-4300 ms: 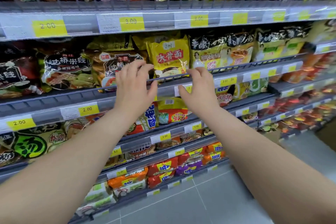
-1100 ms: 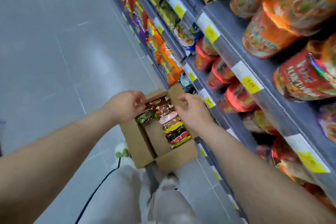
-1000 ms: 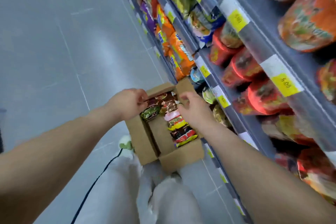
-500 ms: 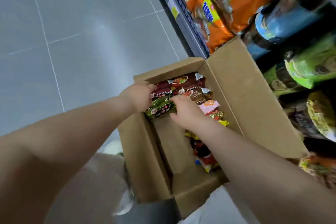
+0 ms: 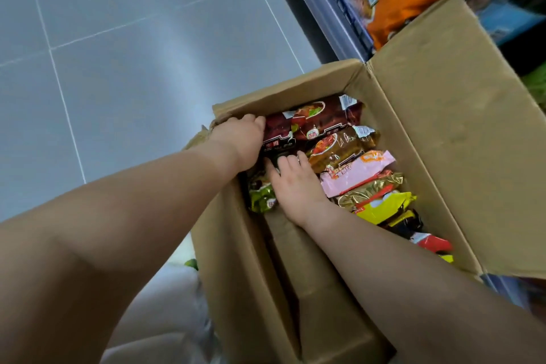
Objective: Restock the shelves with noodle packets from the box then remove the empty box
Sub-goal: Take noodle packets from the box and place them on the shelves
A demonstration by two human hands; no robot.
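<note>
A dark red noodle packet [image 5: 319, 121], at the far end of the cardboard box [image 5: 443, 133], is gripped by the left hand [image 5: 239, 145] — whether the right hand [image 5: 295, 186] grips cannot be told. It is judged light, slippery, brittle; best taken by its ends.

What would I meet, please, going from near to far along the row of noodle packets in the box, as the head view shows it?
Red packet → yellow packet → gold packet → pink packet → brown packet → dark red packet.
</note>
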